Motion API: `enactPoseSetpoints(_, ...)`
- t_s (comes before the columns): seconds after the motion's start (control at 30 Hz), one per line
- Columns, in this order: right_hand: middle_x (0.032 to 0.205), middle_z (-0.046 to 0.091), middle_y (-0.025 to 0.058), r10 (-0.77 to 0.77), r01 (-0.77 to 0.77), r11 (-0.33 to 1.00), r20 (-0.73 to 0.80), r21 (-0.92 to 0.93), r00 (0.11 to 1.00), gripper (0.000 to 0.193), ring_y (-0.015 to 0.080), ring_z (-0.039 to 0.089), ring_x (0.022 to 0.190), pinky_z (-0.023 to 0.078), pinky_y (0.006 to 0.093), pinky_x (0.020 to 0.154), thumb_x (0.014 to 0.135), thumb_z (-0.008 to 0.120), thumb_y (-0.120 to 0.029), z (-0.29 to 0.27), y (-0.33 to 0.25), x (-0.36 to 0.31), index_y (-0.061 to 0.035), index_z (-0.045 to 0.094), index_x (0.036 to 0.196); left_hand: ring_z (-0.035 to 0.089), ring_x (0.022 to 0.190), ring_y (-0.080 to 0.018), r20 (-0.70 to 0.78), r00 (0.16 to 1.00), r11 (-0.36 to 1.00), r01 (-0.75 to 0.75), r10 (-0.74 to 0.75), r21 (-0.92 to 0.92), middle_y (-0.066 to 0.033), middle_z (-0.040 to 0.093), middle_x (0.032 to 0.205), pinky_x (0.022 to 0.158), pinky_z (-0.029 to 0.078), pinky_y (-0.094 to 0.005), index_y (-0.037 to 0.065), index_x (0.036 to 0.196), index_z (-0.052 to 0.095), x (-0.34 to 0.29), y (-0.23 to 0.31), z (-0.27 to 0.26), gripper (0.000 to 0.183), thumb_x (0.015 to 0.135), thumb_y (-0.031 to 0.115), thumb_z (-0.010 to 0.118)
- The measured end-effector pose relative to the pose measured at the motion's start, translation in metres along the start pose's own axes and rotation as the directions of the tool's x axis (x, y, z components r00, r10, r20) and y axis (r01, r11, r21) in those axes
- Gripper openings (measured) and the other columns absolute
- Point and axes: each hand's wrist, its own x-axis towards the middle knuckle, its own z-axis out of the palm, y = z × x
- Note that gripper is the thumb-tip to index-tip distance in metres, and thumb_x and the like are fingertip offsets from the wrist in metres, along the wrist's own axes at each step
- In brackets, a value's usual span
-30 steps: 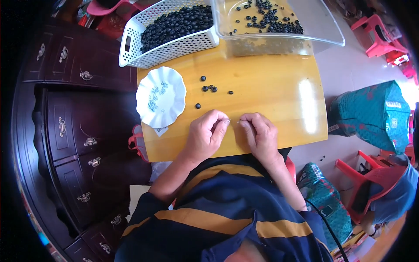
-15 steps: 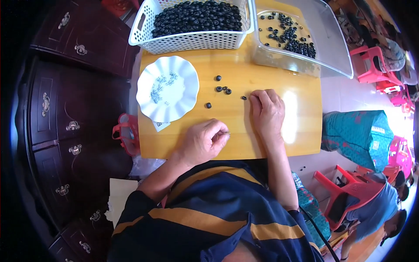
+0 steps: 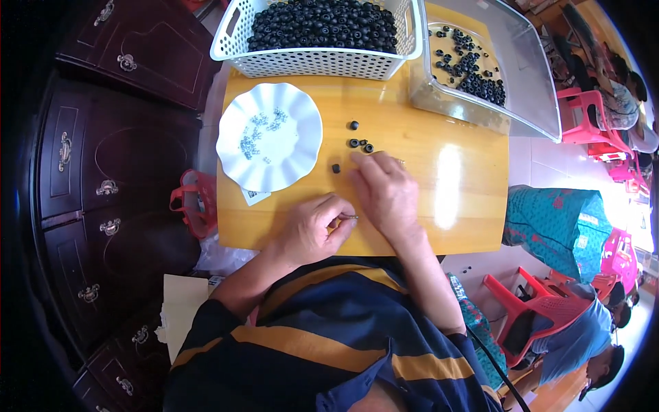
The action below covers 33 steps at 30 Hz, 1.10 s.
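Note:
Near the front of the table my left hand (image 3: 312,230) is closed, thumb and forefinger pinching a tiny thin piece (image 3: 354,217) too small to name. My right hand (image 3: 388,192) hovers just right of it, fingers bent together and pointing to the loose black parts; what they hold, if anything, is hidden. Beyond my fingertips lie a small black ring-shaped part (image 3: 368,148), another black ring (image 3: 353,143) and a tiny black piece between them. A black part (image 3: 354,126) sits farther back, and one more (image 3: 336,168) stands closer to my left hand.
A white scalloped dish (image 3: 307,154) with tiny clear-grey bits stands at the left. At the back are a white perforated basket (image 3: 316,63) heaped with black parts and a clear plastic bin (image 3: 460,113) holding fewer. Dark drawers (image 3: 137,158) flank the table; people sit at the right.
My right hand has moved left and nearer, toward my left hand. The small black piece formerly beside its fingertips no longer shows. My left hand keeps its pinch. The whole view has shifted slightly.

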Motion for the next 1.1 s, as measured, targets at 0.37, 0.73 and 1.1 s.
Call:
enactPoseSetpoints(0.37,0.085,0.063,0.0067,-0.031,0.031,0.998,-0.008,0.045,0.999,0.020,0.0237,0.066,0.071,0.054,0.0366,0.062,0.085,0.074,-0.011,0.026,0.002,-0.013,-0.0099,0.069,0.105,0.061,0.062,-0.0149,-0.103,0.992,0.998,0.068,-0.068,0.002,-0.0082,0.063,0.076,0.057,0.048,-0.0277,0.000,0.086,0.061,-0.008,0.005,-0.017,0.009,0.085,-0.003,0.069)
enactPoseSetpoints(0.73,0.103,0.066,0.0011,0.375,-0.502,0.051,0.449,0.863,0.811,0.021,0.0077,0.061,0.090,0.051,0.0240,0.084,0.102,0.062,-0.010,-0.015,0.014,-0.057,-0.0012,0.062,0.121,0.065,0.060,-0.0183,-0.096,0.986,0.990,-0.131,0.135,0.047,-0.0081,0.064,0.076,0.052,0.049,-0.0297,0.002,0.090,0.064,0.032,0.020,-0.001,0.011,0.085,-0.002,0.073)
enactPoseSetpoints(1.1,0.101,0.069,0.0007,0.380,-0.457,0.171,0.370,0.873,0.848,0.020,0.0060,0.061,0.090,0.050,0.0216,0.083,0.100,0.063,-0.003,-0.015,0.015,-0.069,0.0010,0.065,0.120,0.065,0.062,-0.0257,0.040,0.958,0.892,-0.280,0.285,0.355,-0.0109,0.068,0.077,0.055,0.051,-0.0321,0.002,0.089,0.067,0.043,0.028,0.000,0.017,0.078,-0.003,0.079)
